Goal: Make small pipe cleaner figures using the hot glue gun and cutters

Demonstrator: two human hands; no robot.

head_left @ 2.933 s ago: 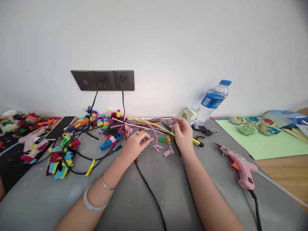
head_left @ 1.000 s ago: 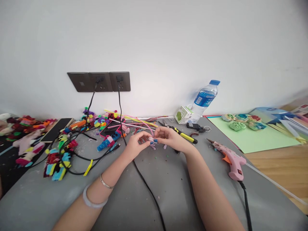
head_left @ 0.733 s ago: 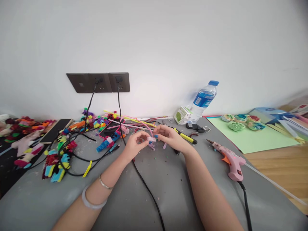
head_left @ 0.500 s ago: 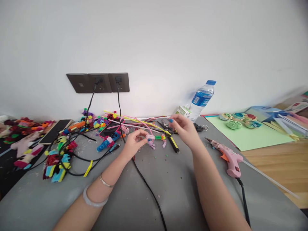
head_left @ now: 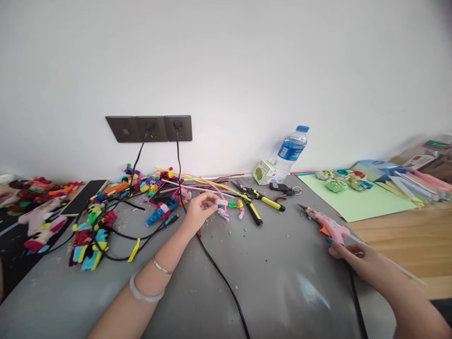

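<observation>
My left hand (head_left: 201,209) is closed in a pinch on a small pale pink pipe-cleaner piece (head_left: 221,202) above the middle of the table. Just right of it are a green, yellow and orange fuzzy piece (head_left: 235,204) and short lilac bits (head_left: 223,214). At the right, my right hand (head_left: 356,259) is around the handle of a pink hot glue gun (head_left: 337,231), thumb on its near side. The gun's nozzle points away to the left, and part of the handle is hidden by the fingers.
Yellow-and-black pliers (head_left: 270,201), car keys (head_left: 282,188), a juice box (head_left: 264,172) and a water bottle (head_left: 291,153) stand or lie near the wall. A black cable (head_left: 215,268) crosses the table. Pipe-cleaner figures (head_left: 88,240) crowd the left; green paper (head_left: 367,202) lies right.
My right hand has moved from near the pliers, right and toward me, onto the glue gun's handle. My left hand keeps its pinch on the pink piece.
</observation>
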